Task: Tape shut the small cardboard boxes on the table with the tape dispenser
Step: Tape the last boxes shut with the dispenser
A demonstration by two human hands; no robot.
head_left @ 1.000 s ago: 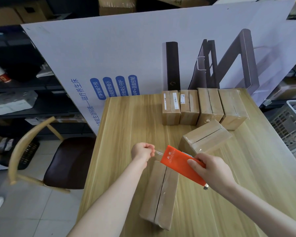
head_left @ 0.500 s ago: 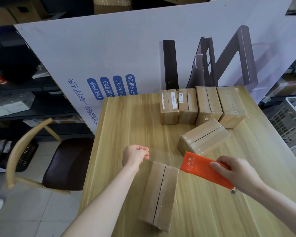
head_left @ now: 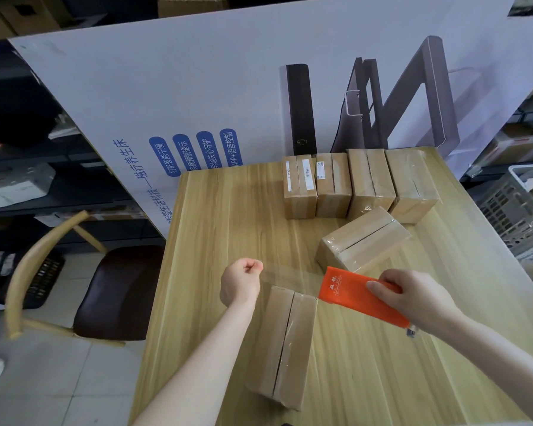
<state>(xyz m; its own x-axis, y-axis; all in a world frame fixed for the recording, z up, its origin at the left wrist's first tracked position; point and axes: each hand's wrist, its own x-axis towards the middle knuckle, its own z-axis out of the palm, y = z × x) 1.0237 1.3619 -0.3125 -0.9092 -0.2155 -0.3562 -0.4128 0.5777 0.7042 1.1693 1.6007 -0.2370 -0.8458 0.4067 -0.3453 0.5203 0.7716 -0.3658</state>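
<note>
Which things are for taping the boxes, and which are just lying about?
For the job: orange plastic tape dispenser, in right hand; clear tape strip, pinched by left hand; near brown cardboard box; tilted brown box; back row of four boxes.
Lying about: wooden chair with dark seat; grey plastic crate; big white printed board.

Printed white board (head_left: 197,96), wooden chair (head_left: 83,290), dark shelving (head_left: 28,186), tiled floor (head_left: 53,379)

Stockroom/packing area: dark storage shelves (head_left: 37,179) with goods behind wooden table (head_left: 228,210); printed product carton (head_left: 197,87) upright at its far edge.
</note>
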